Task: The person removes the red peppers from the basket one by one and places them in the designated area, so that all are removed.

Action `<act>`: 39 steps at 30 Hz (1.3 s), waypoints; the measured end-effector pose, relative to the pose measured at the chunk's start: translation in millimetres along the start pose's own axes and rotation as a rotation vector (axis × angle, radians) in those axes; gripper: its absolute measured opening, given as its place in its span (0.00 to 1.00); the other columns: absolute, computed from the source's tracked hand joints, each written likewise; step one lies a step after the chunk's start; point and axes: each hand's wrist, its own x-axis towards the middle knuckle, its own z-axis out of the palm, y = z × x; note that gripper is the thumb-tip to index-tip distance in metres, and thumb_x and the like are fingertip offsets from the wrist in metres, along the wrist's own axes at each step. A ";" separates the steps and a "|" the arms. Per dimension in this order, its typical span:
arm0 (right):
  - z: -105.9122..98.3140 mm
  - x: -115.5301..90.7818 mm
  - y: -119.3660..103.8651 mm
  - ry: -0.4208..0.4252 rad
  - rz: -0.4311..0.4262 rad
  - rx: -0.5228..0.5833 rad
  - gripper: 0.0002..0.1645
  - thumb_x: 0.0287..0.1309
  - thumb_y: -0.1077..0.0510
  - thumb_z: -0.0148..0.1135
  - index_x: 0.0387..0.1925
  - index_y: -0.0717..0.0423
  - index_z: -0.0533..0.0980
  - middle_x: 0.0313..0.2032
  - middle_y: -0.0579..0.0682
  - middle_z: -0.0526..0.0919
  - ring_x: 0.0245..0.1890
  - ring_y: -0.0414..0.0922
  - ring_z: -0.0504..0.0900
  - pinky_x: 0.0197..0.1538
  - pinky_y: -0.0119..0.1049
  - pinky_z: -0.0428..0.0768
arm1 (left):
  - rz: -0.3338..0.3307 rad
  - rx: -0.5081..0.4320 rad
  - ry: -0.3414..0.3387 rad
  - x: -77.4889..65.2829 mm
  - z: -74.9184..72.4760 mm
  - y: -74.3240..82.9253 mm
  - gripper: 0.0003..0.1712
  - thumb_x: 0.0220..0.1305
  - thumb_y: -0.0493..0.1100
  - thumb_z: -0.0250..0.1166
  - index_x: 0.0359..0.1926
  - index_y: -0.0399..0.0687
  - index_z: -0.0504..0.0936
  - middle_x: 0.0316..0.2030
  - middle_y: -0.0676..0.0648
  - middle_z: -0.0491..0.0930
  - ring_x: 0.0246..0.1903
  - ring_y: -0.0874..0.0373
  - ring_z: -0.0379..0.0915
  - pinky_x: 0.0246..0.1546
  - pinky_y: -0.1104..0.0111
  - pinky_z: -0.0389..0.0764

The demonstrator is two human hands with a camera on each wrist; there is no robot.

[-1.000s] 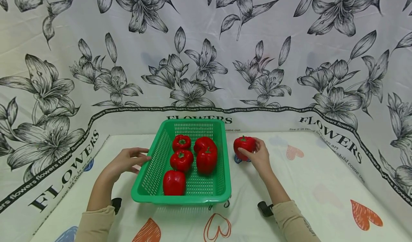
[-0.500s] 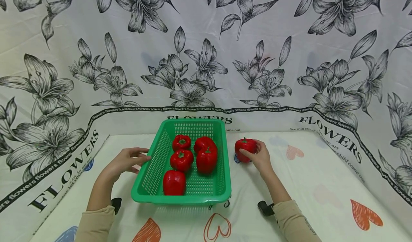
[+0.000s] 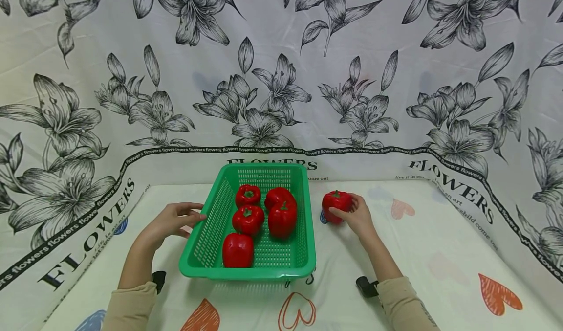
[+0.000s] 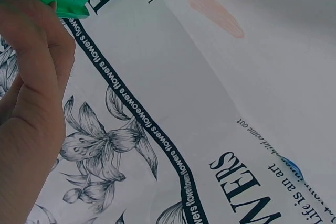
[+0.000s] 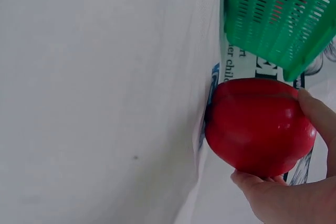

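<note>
Green plastic basket (image 3: 246, 273): long axis runs away from you, place unchanged from earlier; rectangular, perforated walls, five red bell peppers (image 3: 248, 220) inside. Your left hand (image 3: 176, 218) is at its left rim, fingers loosely extended. Your right hand (image 3: 359, 214) grasps the lone bell pepper (image 3: 335, 203) right of it: long axis near vertical, stem (image 3: 336, 191) upward; slightly nearer you and farther right than a second ago; glossy, rounded.

Looks glossy and smooth on the red pepper (image 3: 331, 202), right of centre; plastic, faintly shiny on the central green basket (image 3: 246, 273); matt, cloth-like on the sleeves (image 3: 129, 305), bottom.
</note>
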 end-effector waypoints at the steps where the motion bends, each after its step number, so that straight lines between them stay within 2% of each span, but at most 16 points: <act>1: -0.6 -0.4 -0.2 -0.003 0.002 -0.004 0.51 0.58 0.55 0.68 0.73 0.63 0.49 0.73 0.64 0.56 0.74 0.61 0.56 0.71 0.53 0.64 | -0.001 0.000 0.001 -0.2 0.0 0.1 0.38 0.66 0.55 0.63 0.66 0.34 0.67 0.48 0.38 0.82 0.40 0.56 0.80 0.38 0.61 0.86; 17: -7.3 -11.0 -2.5 -0.064 0.009 -0.091 0.52 0.56 0.58 0.69 0.74 0.63 0.49 0.73 0.65 0.56 0.72 0.63 0.57 0.70 0.56 0.65 | 0.006 -0.008 -0.003 -1.7 -1.0 -0.2 0.37 0.66 0.55 0.63 0.66 0.34 0.68 0.47 0.39 0.82 0.41 0.56 0.80 0.38 0.61 0.86; 28: -5.2 -15.5 -8.7 -0.058 0.010 -0.130 0.55 0.54 0.56 0.70 0.75 0.60 0.49 0.74 0.65 0.54 0.74 0.65 0.51 0.69 0.60 0.65 | 0.030 -0.013 -0.022 -1.4 -2.1 -1.6 0.36 0.68 0.52 0.61 0.67 0.32 0.66 0.50 0.35 0.81 0.43 0.55 0.80 0.37 0.62 0.86; 39: -7.4 -19.9 -16.1 -0.010 -0.034 -0.082 0.51 0.57 0.53 0.68 0.75 0.58 0.51 0.75 0.60 0.55 0.76 0.58 0.51 0.74 0.51 0.61 | 0.007 -0.015 -0.007 0.6 -1.3 -1.5 0.37 0.67 0.54 0.63 0.66 0.33 0.67 0.48 0.38 0.82 0.41 0.56 0.80 0.38 0.62 0.86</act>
